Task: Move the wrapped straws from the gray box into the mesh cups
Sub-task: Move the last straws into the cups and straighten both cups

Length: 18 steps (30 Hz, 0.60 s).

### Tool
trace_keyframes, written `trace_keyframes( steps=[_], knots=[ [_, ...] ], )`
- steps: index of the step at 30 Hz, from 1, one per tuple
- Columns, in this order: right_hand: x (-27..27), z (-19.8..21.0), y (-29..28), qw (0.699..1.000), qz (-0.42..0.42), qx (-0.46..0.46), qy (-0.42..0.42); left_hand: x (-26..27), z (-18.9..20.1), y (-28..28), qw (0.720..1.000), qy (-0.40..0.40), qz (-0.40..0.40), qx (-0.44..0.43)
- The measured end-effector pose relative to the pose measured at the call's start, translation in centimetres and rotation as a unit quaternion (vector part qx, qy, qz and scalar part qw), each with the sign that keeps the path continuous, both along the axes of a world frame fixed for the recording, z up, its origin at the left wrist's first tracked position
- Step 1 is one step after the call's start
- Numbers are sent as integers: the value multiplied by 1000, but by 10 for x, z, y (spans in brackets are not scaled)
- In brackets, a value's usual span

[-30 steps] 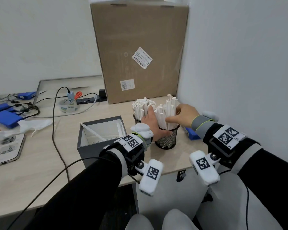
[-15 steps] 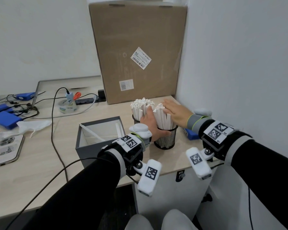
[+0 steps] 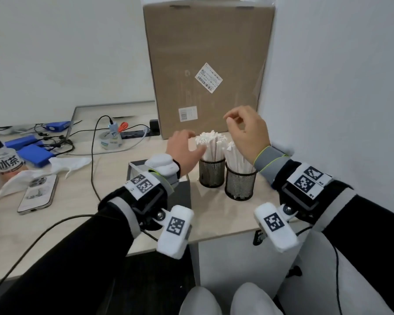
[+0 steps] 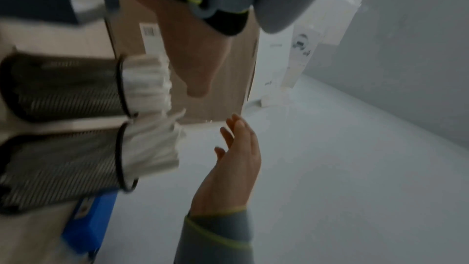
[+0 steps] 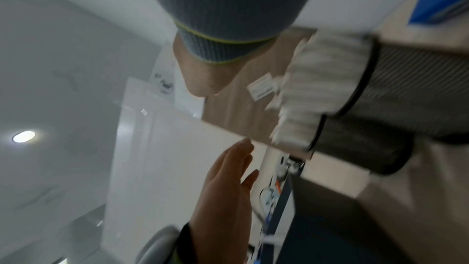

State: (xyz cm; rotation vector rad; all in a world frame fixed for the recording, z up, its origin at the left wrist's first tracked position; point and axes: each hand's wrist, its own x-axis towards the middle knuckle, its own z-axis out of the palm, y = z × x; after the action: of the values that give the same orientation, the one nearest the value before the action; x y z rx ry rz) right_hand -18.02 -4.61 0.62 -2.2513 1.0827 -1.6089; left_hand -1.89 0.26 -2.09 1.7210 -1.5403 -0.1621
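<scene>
Both your hands, left hand (image 3: 184, 151) and right hand (image 3: 248, 133), hover loose and empty over the 2 mesh cups (image 3: 238, 183). Careful, clip the wrapped straws (image 3: 210, 142) at 12 o'clock and they'll tip.

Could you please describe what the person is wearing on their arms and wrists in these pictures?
Both arms wear black sleeves with grey cuffs. Each wrist carries a black strap with a white square-coded marker and a white camera pod bearing another marker. Grey knit cuffs edged yellow-green sit by the left hand and right hand. A black cable trails from the left wrist rig. Hands are bare.
</scene>
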Motion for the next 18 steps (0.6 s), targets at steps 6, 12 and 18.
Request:
trace_keyframes(
  steps=[6,12,18],
  knots=[
    [67,-15,32,949,13,194,248,78,0,21,951,-125,31,280],
    [99,-34,35,856,-5,341,389,104,-20,31,964,-137,121,195],
    [110,-37,39,849,-27,344,399,108,-24,34,949,-10,183,259]
  ],
)
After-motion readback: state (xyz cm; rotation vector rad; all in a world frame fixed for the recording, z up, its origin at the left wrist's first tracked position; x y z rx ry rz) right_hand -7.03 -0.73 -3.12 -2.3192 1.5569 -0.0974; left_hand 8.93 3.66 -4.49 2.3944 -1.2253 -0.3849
